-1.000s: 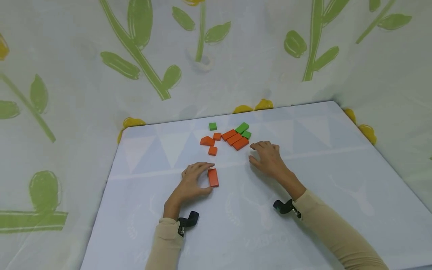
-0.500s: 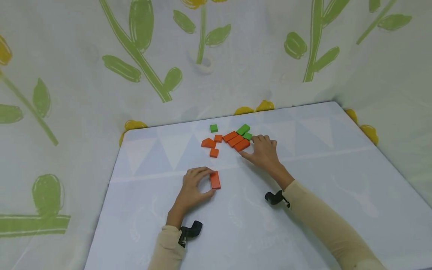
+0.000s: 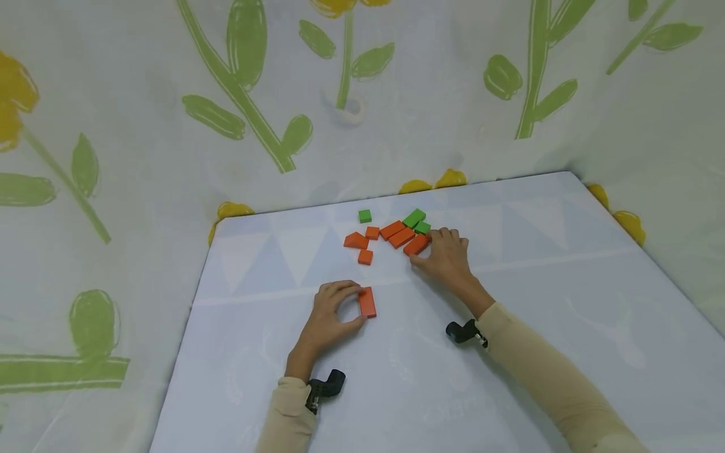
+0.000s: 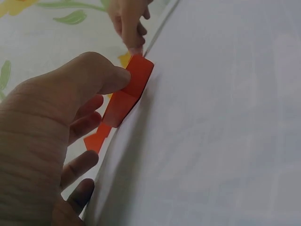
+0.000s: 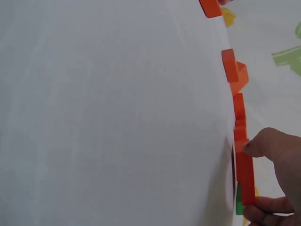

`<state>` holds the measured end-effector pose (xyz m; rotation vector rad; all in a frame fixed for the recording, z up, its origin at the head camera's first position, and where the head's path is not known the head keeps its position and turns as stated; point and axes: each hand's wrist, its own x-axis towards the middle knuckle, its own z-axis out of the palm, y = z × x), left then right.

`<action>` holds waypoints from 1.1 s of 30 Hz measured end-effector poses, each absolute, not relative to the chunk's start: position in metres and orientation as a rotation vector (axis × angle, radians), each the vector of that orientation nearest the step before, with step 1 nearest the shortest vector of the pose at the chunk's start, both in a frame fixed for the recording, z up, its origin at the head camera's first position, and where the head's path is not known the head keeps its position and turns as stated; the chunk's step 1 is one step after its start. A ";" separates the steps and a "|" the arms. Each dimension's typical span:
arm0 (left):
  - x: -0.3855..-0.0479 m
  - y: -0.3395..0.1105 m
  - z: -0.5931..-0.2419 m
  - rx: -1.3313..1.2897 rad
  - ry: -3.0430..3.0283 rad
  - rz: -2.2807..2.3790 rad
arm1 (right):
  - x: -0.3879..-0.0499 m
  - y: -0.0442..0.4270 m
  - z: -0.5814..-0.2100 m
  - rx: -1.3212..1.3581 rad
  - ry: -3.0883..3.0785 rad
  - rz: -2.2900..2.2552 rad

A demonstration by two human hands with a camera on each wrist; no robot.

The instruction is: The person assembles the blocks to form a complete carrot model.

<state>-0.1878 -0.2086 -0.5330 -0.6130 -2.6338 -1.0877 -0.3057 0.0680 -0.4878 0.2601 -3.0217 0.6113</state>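
On the near side of the block group, my left hand (image 3: pixel 334 311) pinches a red-orange rectangular block (image 3: pixel 367 302) by its two ends, thumb at the near end. The left wrist view shows the thumb against this block (image 4: pixel 129 89). My right hand (image 3: pixel 449 258) holds another orange rectangular block (image 3: pixel 416 245) between thumb and fingers; in the right wrist view they sit at opposite ends of that block (image 5: pixel 245 172). Two similar orange blocks (image 3: pixel 401 237) lie beside it to the left, with a narrow gap. A small green block (image 3: pixel 422 228) is just beyond the held block.
A longer green block (image 3: pixel 415 218) lies behind the orange ones. Further left are a green cube (image 3: pixel 365 216), an orange cube (image 3: pixel 372 233), an orange wedge-like block (image 3: pixel 356 240) and another orange cube (image 3: pixel 365 257). The white table (image 3: pixel 510 352) ends at a patterned cloth (image 3: pixel 430 94).
My right hand has come left to the orange block, taken its ends and drawn it slightly away from its neighbours. My left fingers have closed onto their block. The head view has shifted a little.
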 end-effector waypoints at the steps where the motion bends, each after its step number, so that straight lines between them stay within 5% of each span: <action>1: -0.188 -0.209 -0.533 -0.616 -2.637 -1.081 | -0.305 0.070 -0.487 0.272 -3.015 0.620; 33: -0.187 -0.207 -0.532 -0.662 -2.617 -1.049 | -0.248 0.058 -0.473 1.134 -2.852 0.843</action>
